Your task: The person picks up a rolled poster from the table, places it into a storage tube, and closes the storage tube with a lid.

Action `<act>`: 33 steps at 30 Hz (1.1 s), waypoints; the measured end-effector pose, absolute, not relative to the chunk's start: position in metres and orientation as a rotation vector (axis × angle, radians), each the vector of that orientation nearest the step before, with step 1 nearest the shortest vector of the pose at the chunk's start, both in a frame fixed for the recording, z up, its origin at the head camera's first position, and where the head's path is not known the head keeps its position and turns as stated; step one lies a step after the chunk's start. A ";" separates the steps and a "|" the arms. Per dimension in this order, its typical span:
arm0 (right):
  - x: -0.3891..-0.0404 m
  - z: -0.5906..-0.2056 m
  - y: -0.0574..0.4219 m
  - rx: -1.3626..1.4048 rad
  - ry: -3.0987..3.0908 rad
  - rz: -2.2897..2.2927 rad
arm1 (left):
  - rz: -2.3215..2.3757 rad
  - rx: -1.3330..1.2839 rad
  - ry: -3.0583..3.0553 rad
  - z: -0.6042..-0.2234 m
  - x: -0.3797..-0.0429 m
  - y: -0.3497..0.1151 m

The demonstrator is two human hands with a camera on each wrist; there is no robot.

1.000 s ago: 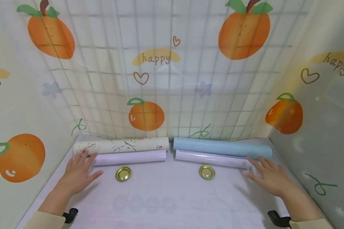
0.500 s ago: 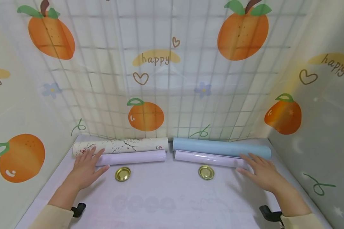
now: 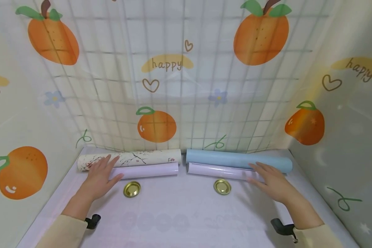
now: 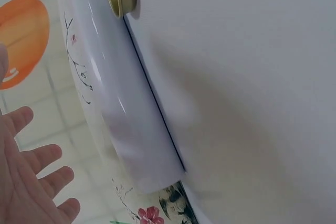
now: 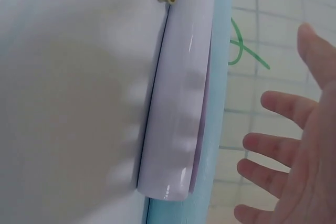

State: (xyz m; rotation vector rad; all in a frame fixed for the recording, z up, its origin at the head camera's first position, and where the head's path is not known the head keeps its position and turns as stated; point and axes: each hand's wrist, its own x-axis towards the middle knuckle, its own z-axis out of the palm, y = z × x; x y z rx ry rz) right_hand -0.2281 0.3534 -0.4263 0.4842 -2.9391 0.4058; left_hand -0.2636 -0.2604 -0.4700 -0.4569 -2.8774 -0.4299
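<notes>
Left lilac roll [image 3: 145, 171] and right lilac roll [image 3: 218, 171] lie on the tabletop [image 3: 173, 203], just in front of the floral roll [image 3: 156, 157] and blue roll [image 3: 218, 158]. Left hand [image 3: 100, 177] and right hand [image 3: 272, 183] hover about the rolls' outer ends, fingers spread. A gold dish [image 3: 132, 189] sits near each lilac roll.

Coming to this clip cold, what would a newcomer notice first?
Probably the large oranges printed on the sheet behind the table. Next, at the table's back, a flowered white roll on the left and a blue roll on the right, each with a lilac roll in front. The left hand and right hand hover over the rolls' outer parts; two gold dishes sit between the hands.
</notes>
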 end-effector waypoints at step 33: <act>-0.252 -0.437 0.330 0.517 -2.840 0.603 | -0.488 -0.519 -2.880 -0.467 -0.303 -0.234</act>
